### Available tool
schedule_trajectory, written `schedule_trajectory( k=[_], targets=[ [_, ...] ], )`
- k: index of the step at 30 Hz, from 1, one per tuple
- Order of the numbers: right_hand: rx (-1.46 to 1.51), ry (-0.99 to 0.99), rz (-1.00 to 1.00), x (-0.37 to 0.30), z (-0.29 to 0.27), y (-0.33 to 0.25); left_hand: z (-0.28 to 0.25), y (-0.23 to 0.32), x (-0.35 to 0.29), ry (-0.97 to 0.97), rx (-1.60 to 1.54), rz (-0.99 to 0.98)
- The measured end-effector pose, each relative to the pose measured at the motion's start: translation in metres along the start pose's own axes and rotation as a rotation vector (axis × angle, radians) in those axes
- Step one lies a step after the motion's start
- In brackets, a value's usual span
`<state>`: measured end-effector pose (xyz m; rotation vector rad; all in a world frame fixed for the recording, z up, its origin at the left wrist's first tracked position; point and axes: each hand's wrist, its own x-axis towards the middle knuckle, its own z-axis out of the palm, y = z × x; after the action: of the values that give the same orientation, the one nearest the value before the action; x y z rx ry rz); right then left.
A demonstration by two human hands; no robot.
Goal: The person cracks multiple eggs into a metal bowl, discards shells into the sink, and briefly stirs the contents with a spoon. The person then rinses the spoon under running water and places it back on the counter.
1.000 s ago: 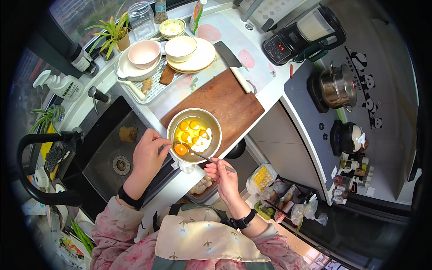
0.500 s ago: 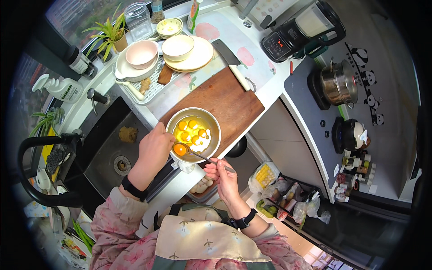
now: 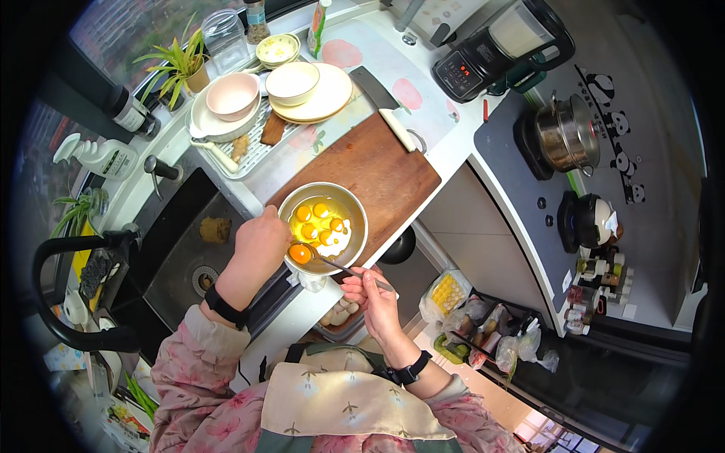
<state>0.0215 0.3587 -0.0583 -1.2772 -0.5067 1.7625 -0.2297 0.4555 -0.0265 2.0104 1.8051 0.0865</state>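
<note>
Yolks [image 3: 325, 237] are yellow-orange, the bowl [image 3: 355, 217] silver, the sleeves [image 3: 198, 381] floral pink.

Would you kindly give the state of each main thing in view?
Round silvery metal bowl: upright, uncovered
Round orange-yellow egg yolks: raw, apparently whole
Dark slim-handled spoon: held in right hand, head inside metal bowl
Left hand: at metal bowl's rim, fingertips hidden
Black blender: display lit
Pink round bowl: upright, uncovered
</note>
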Motion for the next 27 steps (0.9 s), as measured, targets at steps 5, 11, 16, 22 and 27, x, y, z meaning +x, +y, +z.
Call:
schedule_trajectory(
  k=[5, 11, 16, 22, 27],
  targets=[
    [0.000, -0.008, -0.005, -0.0008, -0.0007, -0.0002, 0.0008, -0.0006, 0.0026, -0.016, 0.027, -0.010],
    [0.003, -0.013, -0.005, -0.0013, -0.0013, 0.0012, 0.0008, 0.0002, 0.0024, -0.017, 0.035, 0.015],
    [0.010, -0.027, -0.021, -0.0019, -0.0012, 0.0011, 0.0019, 0.0012, 0.0027, -0.020, 0.041, 0.028],
    [0.006, -0.027, -0.007, -0.0018, -0.0009, 0.0003, 0.0020, 0.0034, 0.0037, -0.025, 0.090, 0.008],
    [-0.006, -0.022, -0.001, -0.0017, -0.0012, 0.0008, 0.0015, 0.0032, 0.0017, -0.034, 0.128, 0.059]
  ],
)
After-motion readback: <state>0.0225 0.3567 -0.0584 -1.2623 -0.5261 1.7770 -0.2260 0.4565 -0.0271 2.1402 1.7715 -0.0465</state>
